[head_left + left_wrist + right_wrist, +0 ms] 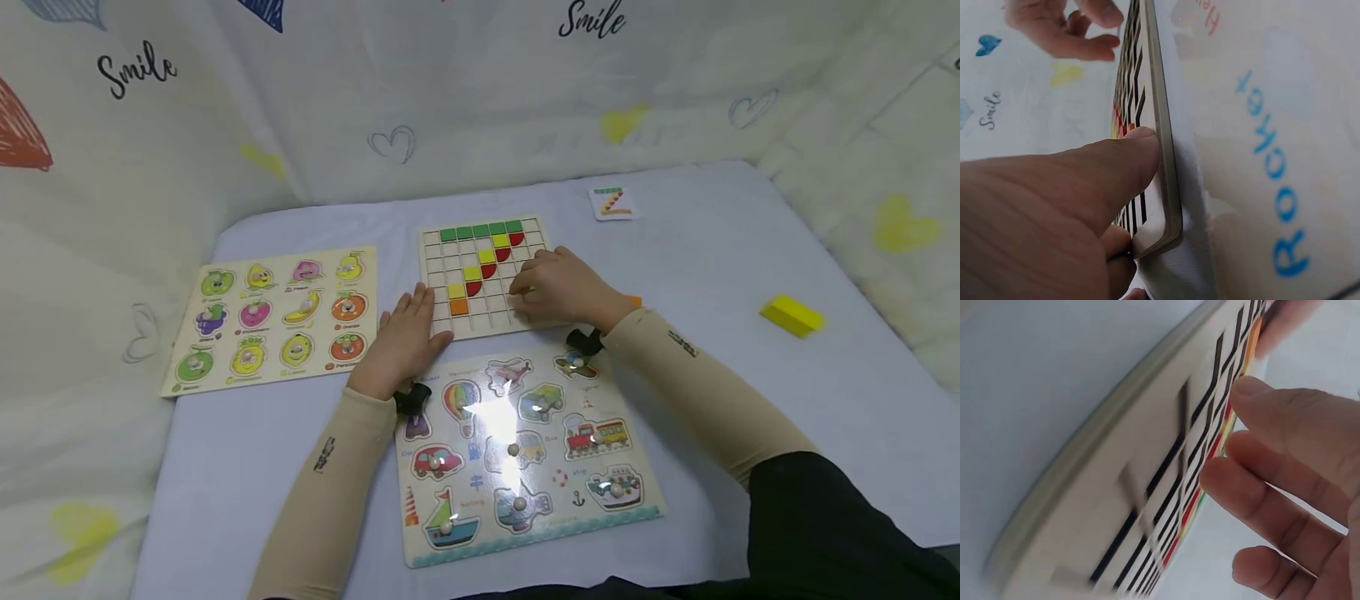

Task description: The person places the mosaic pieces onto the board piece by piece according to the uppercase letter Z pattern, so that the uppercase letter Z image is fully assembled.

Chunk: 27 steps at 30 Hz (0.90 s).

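Observation:
A white grid board (pixel 491 321) lies at the middle of the table. Green squares (pixel 481 231) form a row along its top. Yellow squares (pixel 486 257) and red rounded pieces (pixel 488 271) step diagonally down to one orange square (pixel 459 307). My left hand (pixel 401 342) rests at the board's left edge with fingers extended, its thumb on the lower corner in the left wrist view. Over the board's right side hovers my right hand (pixel 558 287), fingers loosely bent. In the right wrist view a gap shows between its thumb (pixel 1272 403) and fingers, with nothing held.
A fruit puzzle board (pixel 273 342) lies to the left, and a vehicle puzzle board (pixel 480 533) lies in front. A small pattern card (pixel 613 203) sits at the back. A yellow block (pixel 792 315) is at the right. Something orange (pixel 636 300) peeks out behind my right wrist.

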Available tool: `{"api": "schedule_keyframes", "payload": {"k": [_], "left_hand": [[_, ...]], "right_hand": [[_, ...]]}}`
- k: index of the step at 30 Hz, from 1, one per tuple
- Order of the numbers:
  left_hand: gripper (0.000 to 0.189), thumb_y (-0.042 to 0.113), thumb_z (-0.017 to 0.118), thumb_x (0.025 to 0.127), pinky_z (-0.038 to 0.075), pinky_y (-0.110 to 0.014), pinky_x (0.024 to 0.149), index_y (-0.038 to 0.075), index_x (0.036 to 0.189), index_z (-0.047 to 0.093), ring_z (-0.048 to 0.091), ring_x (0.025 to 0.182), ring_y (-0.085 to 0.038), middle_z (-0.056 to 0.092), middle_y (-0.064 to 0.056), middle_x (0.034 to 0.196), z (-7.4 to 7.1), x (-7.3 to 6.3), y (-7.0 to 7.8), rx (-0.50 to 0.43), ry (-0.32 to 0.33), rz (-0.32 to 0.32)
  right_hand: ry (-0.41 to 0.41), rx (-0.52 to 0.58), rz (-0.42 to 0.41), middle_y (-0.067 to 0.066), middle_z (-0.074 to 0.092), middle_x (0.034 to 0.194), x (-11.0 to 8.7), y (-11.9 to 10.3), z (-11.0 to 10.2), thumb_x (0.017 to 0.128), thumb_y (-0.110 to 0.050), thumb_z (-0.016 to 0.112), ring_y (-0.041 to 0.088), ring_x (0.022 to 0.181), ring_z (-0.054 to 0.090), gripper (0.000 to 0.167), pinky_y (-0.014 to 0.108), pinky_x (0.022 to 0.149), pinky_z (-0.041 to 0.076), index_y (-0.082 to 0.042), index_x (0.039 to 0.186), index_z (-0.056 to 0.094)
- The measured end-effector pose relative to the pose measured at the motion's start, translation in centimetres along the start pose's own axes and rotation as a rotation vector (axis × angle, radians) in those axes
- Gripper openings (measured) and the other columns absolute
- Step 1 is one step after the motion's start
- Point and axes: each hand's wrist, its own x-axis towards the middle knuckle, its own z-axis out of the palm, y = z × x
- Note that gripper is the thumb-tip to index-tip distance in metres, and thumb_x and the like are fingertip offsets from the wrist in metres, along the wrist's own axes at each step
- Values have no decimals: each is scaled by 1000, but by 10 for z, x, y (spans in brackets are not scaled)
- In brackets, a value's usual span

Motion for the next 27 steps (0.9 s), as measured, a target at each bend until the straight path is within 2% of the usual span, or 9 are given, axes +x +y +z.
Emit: {"api": "schedule_keyframes", "payload": {"k": [7, 12, 16, 20, 27], "left_hand": [[87, 45, 53, 107, 11, -64, 130, 5, 167, 7, 5, 164, -37, 1, -12, 177, -1, -2, -2, -5, -10, 7], [87, 45, 53, 107, 11, -64, 130, 4, 167, 6, 5, 164, -38, 0, -12, 177, -1, -3, -2, 3, -9, 8], [87, 45, 53, 107, 10, -64, 130, 4, 167, 6, 4, 164, -37, 0, -12, 177, -3, -4, -1, -4, -12, 7], [86, 45, 53, 107, 9, -63, 131, 5, 167, 6, 3, 165, -37, -1, -12, 177, -5, -4, 0, -14, -15, 7], [86, 45, 53, 107, 10, -64, 130, 5, 167, 6, 3, 164, -38, 0, -12, 177, -4, -2, 0, -12, -8, 13]], "right_hand": [[15, 12, 40, -2, 79, 106, -29, 25, -4, 89, -33, 81, 24, 101, 64, 24, 47, 91, 45, -19, 108, 82], [-1, 14, 66, -1, 78, 107, -53, 45, -6, 87, -32, 84, 25, 103, 65, 26, 50, 92, 45, -18, 108, 81], [-12, -6, 79, 2, 78, 109, -68, 62, -4, 85, -29, 85, 27, 102, 66, 27, 50, 87, 46, -16, 109, 81], [-7, -14, 94, 1, 78, 104, -81, 73, -5, 84, -26, 86, 26, 97, 65, 23, 46, 81, 44, -18, 105, 81], [6, 7, 94, 4, 78, 104, -91, 79, -10, 85, -21, 85, 27, 96, 66, 19, 50, 86, 49, -15, 102, 82]]}}
